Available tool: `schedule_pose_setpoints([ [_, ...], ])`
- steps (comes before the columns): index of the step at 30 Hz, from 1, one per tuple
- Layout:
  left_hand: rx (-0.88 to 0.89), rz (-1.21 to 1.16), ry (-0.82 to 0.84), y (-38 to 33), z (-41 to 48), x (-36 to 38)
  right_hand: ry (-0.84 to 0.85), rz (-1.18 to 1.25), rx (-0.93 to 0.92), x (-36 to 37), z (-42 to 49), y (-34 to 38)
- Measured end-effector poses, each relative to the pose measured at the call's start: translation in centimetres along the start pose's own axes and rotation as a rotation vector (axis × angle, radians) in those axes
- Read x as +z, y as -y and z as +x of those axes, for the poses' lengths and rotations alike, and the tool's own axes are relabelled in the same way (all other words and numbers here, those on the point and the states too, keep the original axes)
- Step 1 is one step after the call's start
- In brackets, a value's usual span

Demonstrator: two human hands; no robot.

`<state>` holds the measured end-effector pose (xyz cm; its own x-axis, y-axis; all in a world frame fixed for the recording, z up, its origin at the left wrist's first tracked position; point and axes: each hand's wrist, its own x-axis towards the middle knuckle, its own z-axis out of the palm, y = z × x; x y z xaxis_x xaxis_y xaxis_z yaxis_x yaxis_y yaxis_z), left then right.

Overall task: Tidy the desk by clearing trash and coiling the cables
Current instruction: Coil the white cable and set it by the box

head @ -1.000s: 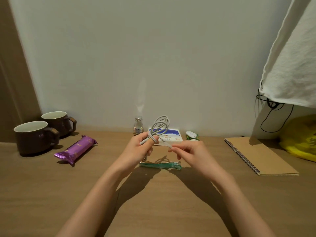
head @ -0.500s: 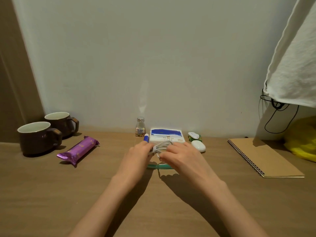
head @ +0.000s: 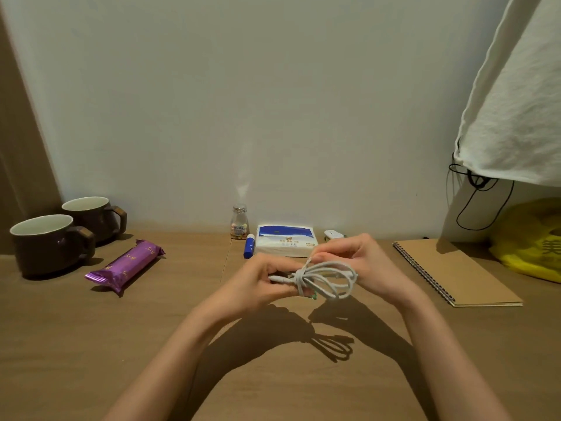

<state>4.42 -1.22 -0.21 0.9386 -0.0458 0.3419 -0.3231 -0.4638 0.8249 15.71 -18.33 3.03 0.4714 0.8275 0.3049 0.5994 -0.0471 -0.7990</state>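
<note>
A white cable [head: 326, 279], wound into a small coil with a wrap around its left end, hangs above the middle of the wooden desk [head: 91, 344]. My left hand [head: 261, 282] pinches the wrapped end and the plug. My right hand [head: 364, 262] holds the coil's loops from behind and a loose strand near the top. A green wrapper [head: 313, 296] peeks out just under the coil, mostly hidden by my hands. A purple snack wrapper [head: 126, 265] lies to the left on the desk.
Two brown mugs [head: 48, 243] stand at the far left. Against the wall are a small bottle [head: 239, 221], a blue tube [head: 249, 250], a tissue pack [head: 285, 244] and a white object [head: 334, 234]. A spiral notebook [head: 455, 273], a yellow bag [head: 534, 238] and hanging white cloth [head: 516, 101] fill the right.
The coil went from upright in my left hand down to the desk, then lifted again lying sideways between both hands, with a wrap around its left end.
</note>
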Motion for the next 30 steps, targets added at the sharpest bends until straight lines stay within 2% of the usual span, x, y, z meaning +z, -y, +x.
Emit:
schedule_pose_setpoints([
  [2, 0.011, -0.048, -0.065, -0.5, 0.0, -0.1, -0.024, 0.075, 0.01, 0.6, 0.1, 0.2],
  [4, 0.024, -0.077, -0.162, -0.7, 0.1, -0.2, -0.122, 0.071, 0.01, 1.4, 0.5, -0.1],
  [7, -0.042, -0.112, -0.315, -0.4, 0.4, 0.1, -0.253, -0.118, -0.051, 2.5, 1.1, -1.2],
  [11, -0.203, -0.182, -0.43, 0.9, 0.5, 0.4, -0.248, -0.414, -0.14, 3.7, 1.3, -1.9],
  [14, -0.21, -0.215, -0.44, 1.2, 0.6, 0.4, -0.231, -0.505, -0.233, 4.0, 1.3, -2.0],
  [18, -0.178, -0.248, -0.442, 1.4, 0.8, 0.6, -0.271, -0.524, -0.262, 4.0, 1.2, -1.9],
  [20, -0.168, -0.301, -0.441, 1.4, 0.8, 0.7, -0.344, -0.446, -0.236, 4.0, 1.0, -1.5],
  [24, -0.19, -0.367, -0.422, 1.4, 1.0, 0.9, -0.473, -0.117, -0.186, 4.5, 0.6, -0.8],
  [30, -0.193, -0.593, -0.389, 1.3, 1.2, 1.2, -0.556, 0.185, -0.145, 5.6, 0.8, -0.5],
])
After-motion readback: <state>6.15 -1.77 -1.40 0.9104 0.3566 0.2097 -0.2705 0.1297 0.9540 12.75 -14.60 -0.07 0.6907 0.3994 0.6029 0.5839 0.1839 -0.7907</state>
